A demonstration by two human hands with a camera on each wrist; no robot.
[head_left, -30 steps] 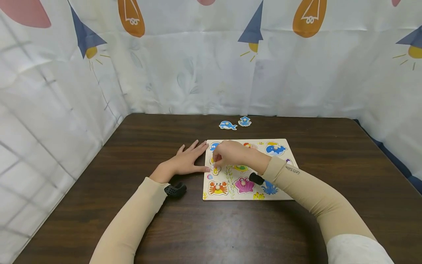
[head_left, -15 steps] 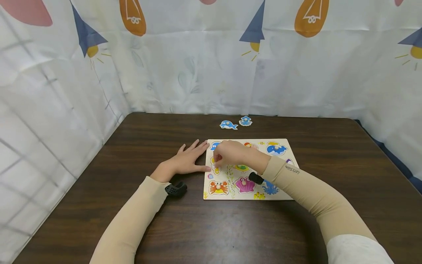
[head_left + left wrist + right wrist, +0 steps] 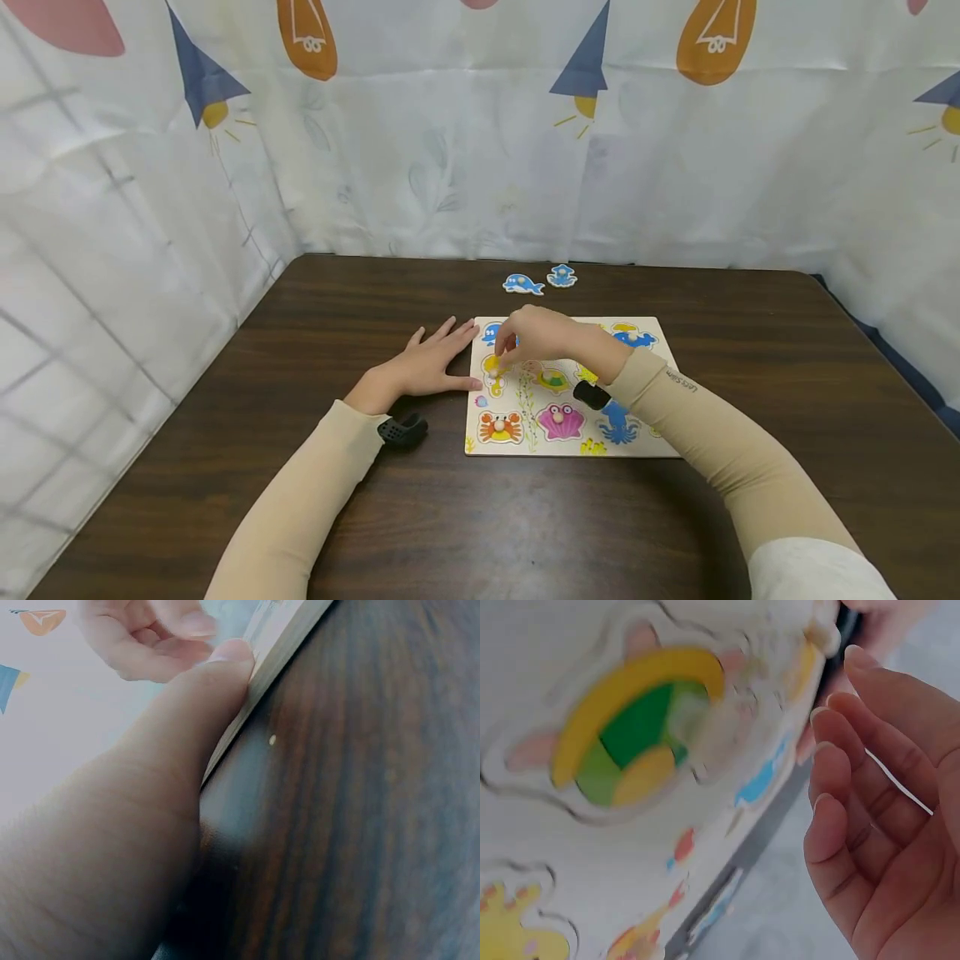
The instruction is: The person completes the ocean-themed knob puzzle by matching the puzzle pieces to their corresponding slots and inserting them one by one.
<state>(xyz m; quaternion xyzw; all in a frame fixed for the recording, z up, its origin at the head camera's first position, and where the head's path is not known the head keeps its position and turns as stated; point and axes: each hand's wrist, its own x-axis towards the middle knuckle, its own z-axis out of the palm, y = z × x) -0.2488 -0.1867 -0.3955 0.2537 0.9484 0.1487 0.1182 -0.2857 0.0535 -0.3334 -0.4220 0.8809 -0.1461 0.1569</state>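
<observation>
A wooden peg puzzle board (image 3: pixel 570 448) with sea animals lies on the table. My left hand (image 3: pixel 423 364) rests at its left edge, fingers spread; in the left wrist view the thumb (image 3: pixel 225 667) presses the board's side. Over the upper left of the board is my right hand (image 3: pixel 543 333), fingers loosely bent and nothing between them in the right wrist view. Just below its fingertips sits the yellow seahorse piece (image 3: pixel 493 379) in the board. The green turtle (image 3: pixel 637 735), the orange crab (image 3: pixel 501 427) and the pink shell (image 3: pixel 561 422) also show. My right hand hides part of the top row.
Behind the board, near the table's (image 3: pixel 375 500) far edge, lie a blue whale piece (image 3: pixel 522 285) and a blue piece with a knob (image 3: pixel 562 276). A printed white curtain (image 3: pixel 480 167) hangs behind the table and along its left side.
My right hand has let go of the seahorse piece's knob and lifted slightly up and to the right, uncovering the seahorse. The left hand stays at the board's edge.
</observation>
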